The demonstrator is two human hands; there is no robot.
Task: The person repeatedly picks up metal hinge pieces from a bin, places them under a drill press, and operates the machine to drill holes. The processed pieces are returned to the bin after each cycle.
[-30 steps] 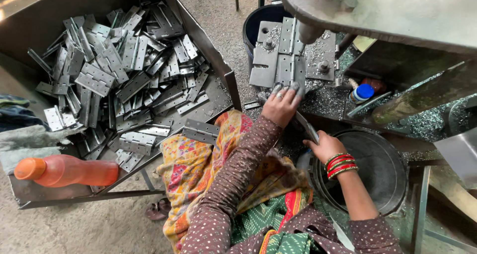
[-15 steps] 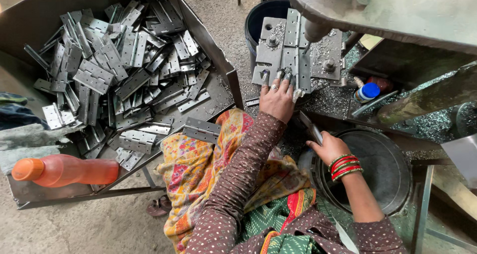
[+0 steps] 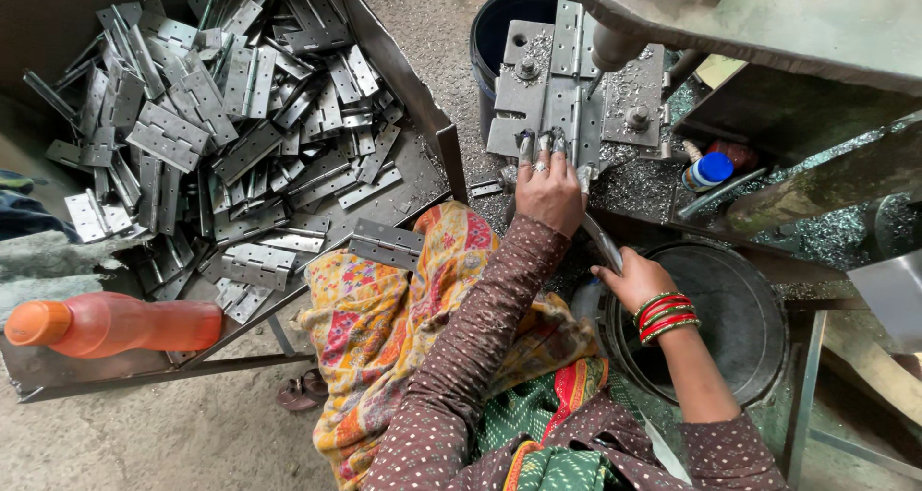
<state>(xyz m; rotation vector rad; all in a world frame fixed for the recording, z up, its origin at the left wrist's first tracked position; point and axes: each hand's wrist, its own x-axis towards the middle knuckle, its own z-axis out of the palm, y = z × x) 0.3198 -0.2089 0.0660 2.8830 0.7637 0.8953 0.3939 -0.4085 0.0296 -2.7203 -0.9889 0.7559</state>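
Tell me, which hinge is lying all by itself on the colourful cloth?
The grey hinge resting on the cloth over the lap, just outside the tray. The others lie heaped inside it.

I see a small metalworking workshop. A big sheet-metal tray is heaped with grey steel hinges, and a drill press's bolted work plate sits under its spindle, strewn with metal shavings. More swarf covers the bench, a dark round pan sits below, and the floor is bare gritty concrete.
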